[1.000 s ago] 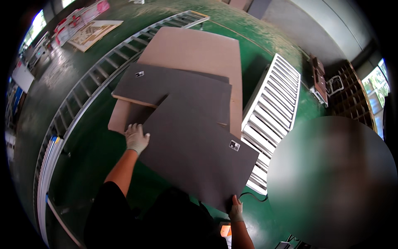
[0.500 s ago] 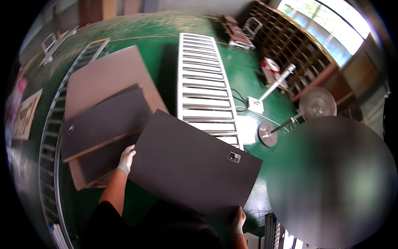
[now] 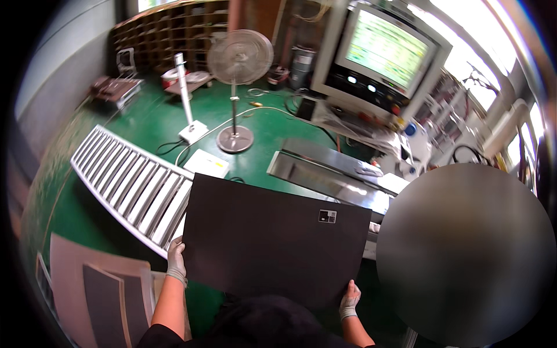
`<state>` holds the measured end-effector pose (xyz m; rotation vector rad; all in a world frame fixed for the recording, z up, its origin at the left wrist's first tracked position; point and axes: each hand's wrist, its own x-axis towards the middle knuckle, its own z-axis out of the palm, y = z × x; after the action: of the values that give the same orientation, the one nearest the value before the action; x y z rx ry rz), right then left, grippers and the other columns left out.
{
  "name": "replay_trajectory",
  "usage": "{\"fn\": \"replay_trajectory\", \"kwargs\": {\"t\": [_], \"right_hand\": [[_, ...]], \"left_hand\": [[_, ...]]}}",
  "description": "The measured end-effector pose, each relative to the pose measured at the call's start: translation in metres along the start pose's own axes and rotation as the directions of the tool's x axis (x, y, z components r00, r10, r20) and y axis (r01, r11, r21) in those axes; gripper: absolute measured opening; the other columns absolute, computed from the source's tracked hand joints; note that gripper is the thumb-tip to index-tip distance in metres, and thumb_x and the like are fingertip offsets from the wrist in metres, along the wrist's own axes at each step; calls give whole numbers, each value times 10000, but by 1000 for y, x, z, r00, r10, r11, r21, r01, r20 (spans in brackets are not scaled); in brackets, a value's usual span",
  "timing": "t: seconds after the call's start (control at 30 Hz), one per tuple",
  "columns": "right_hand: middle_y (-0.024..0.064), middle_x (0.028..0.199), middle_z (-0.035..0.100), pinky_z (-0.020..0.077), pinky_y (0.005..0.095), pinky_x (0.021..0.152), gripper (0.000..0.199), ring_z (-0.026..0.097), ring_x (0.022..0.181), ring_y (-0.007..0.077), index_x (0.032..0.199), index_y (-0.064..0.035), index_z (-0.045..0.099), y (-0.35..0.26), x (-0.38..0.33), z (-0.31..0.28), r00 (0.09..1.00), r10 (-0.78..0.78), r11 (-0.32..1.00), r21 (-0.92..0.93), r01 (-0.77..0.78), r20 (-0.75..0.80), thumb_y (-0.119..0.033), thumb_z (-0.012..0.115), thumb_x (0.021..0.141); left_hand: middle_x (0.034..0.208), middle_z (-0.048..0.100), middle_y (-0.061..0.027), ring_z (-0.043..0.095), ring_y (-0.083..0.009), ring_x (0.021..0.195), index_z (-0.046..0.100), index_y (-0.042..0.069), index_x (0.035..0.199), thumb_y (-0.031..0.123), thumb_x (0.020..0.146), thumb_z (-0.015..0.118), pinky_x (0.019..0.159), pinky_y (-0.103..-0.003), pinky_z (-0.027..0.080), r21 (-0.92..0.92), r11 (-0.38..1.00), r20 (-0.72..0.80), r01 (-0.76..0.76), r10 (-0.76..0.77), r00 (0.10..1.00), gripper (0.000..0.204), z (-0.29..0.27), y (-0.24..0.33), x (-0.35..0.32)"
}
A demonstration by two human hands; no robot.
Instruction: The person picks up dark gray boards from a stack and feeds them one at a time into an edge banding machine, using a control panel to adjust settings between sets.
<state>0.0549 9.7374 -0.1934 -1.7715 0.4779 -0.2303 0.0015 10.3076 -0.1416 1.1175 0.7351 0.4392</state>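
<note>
The panel [image 3: 272,240] was pinched by the left hand [image 3: 176,260] and right hand [image 3: 349,301]; compartment contents in the rack [image 3: 174,35] were indistinct.

The dark panel [image 3: 272,243] is matt and smooth, the roller conveyor [image 3: 136,191] glossy metal, the gloves [image 3: 176,264] probably cloth.

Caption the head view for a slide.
Gloved left hand and right hand hold a dark rectangular panel near a roller conveyor.
</note>
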Motion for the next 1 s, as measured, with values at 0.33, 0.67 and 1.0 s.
{"fn": "replay_trajectory", "kwargs": {"t": [0.33,0.67,1.0], "right_hand": [[14,609,501,382,329,566,499,430,607,120,679,1,542,26,57,-54,986,61,993,-89,-75,-153,-419,582,945],[135,845,677,484,317,782,539,617,814,189,974,82,656,52,88,-57,962,53,989,-116,-87,-269,-453,616,924],[106,890,668,469,312,750,481,577,831,153,1037,76,652,4,81,-48,971,207,976,-41,-213,-120,-392,637,928]], "left_hand": [[1148,583,-140,576,-226,1048,522,2,1210,103,937,456,963,-347,466,214,977,72,-7,-8,997,298,122,-49,51],[1145,592,-137,564,-230,1052,520,-52,1227,197,955,486,964,-319,429,565,801,300,-199,26,954,371,146,-62,81],[539,412,5,388,-112,411,533,106,933,576,966,462,376,-283,343,582,764,-20,277,-328,945,477,96,-50,31]]}}
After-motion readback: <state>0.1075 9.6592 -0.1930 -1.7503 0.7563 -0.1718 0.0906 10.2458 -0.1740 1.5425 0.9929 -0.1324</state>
